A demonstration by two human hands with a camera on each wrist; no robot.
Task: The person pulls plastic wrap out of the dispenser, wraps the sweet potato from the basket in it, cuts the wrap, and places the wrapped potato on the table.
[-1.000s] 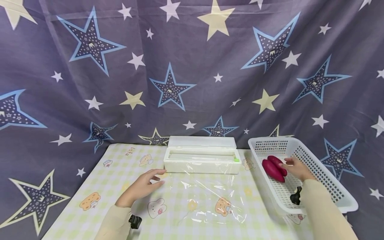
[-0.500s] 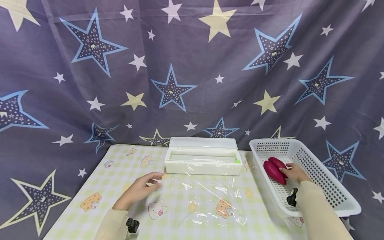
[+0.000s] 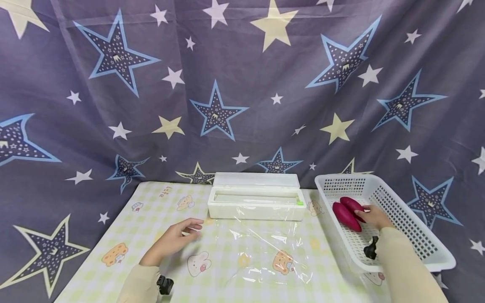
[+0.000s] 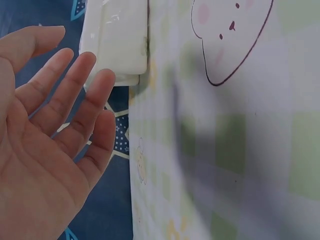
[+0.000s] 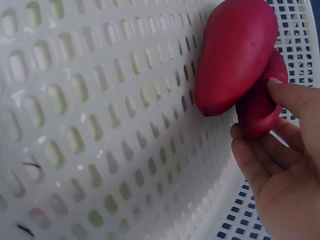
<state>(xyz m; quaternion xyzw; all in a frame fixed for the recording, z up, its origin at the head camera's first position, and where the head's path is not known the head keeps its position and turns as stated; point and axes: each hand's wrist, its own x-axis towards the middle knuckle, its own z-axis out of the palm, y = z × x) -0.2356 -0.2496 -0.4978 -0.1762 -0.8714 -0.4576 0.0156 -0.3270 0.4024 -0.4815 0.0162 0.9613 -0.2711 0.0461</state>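
Two magenta-red sweet potatoes lie side by side in a white perforated plastic basket (image 3: 407, 235) at the right. My right hand (image 3: 377, 217) reaches over the basket's side and grips the right sweet potato (image 3: 352, 204), thumb on top and fingers curled under its end, as the right wrist view shows. The left sweet potato (image 5: 237, 50) is larger in that view and leans against it, untouched by the hand. My left hand (image 3: 176, 237) hovers over the left half of the table, fingers relaxed and slightly bent, holding nothing; its palm (image 4: 40, 175) faces the left wrist camera.
A white cling film box (image 3: 255, 210) with its lid raised stands at the table's back edge. From it a clear sheet of film (image 3: 261, 252) spreads forward over the checked tablecloth (image 3: 132, 227). A dark star-patterned curtain (image 3: 235, 63) hangs behind.
My right hand has closed on the right sweet potato and shifted it slightly. My left hand has drawn back a little to the left, away from the box.
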